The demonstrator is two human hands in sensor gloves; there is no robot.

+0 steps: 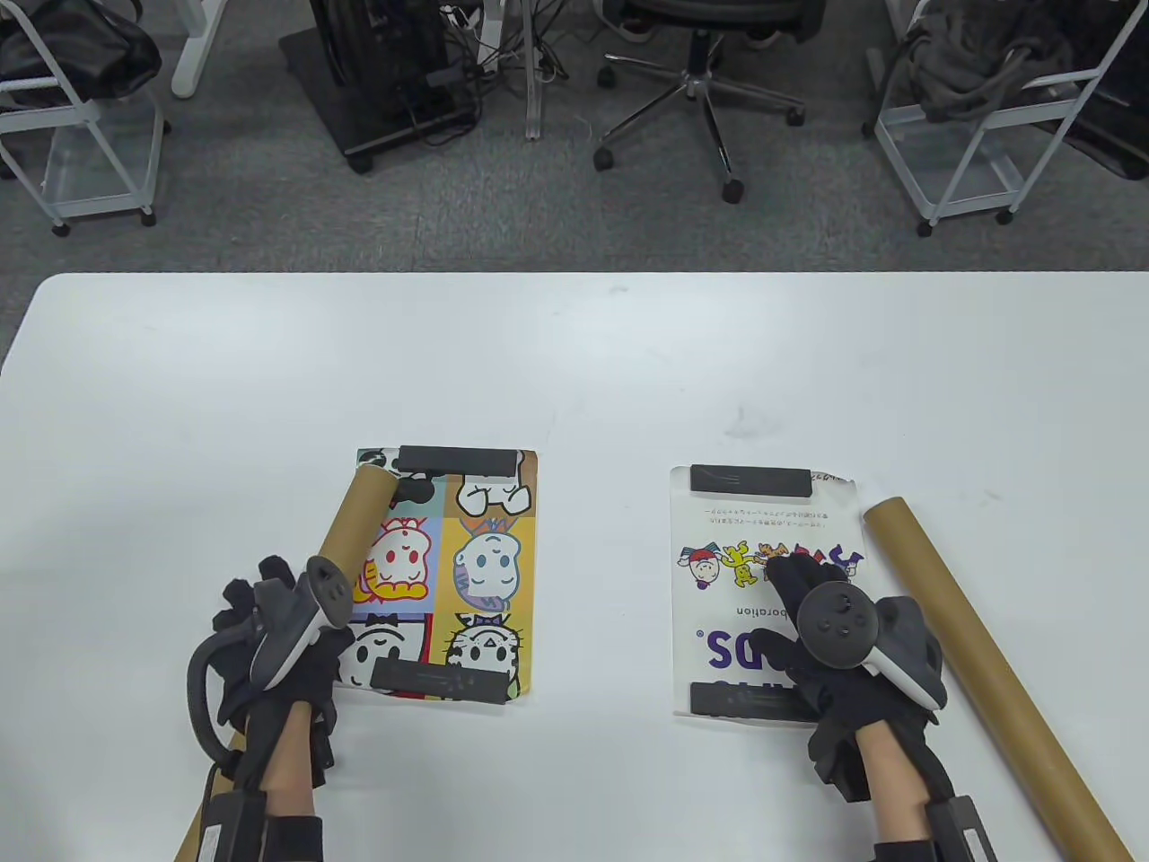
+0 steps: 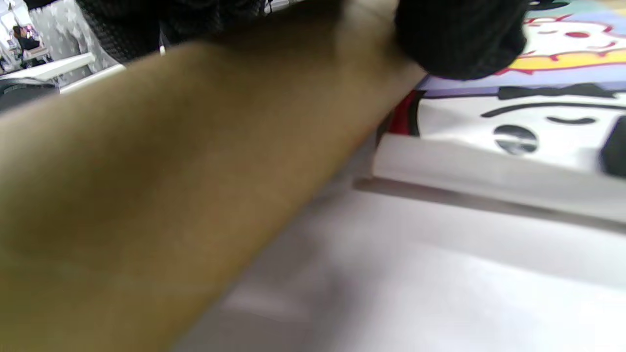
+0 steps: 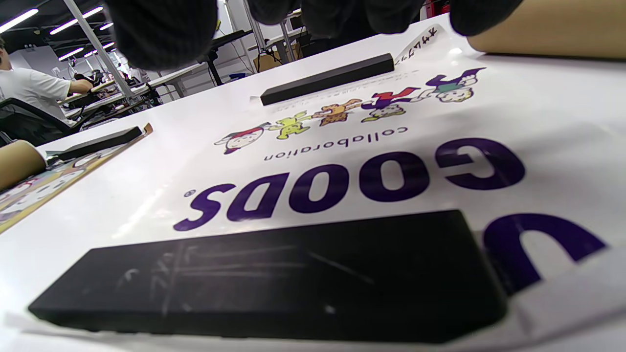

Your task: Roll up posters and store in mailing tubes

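A colourful cartoon poster (image 1: 480, 575) lies flat left of centre, pinned by a black bar (image 1: 460, 460) at its far edge and another (image 1: 440, 680) at its near edge. A brown mailing tube (image 1: 363, 516) lies slanted along its left side. My left hand (image 1: 269, 597) grips this tube (image 2: 195, 161), fingers and thumb curled round it. A white poster (image 1: 718, 548) printed "GOODS" (image 3: 352, 186) lies to the right under two black bars (image 1: 749, 479) (image 3: 274, 278). My right hand (image 1: 794, 584) hovers over it, fingers relaxed and empty. A second tube (image 1: 978, 664) lies right of that poster.
The white table (image 1: 574, 359) runs wide beyond the posters. Past its far edge stand an office chair (image 1: 705, 81), two white wire carts (image 1: 81, 135) (image 1: 978, 135) and a black stand on grey carpet. A person sits at a distant desk (image 3: 29, 88).
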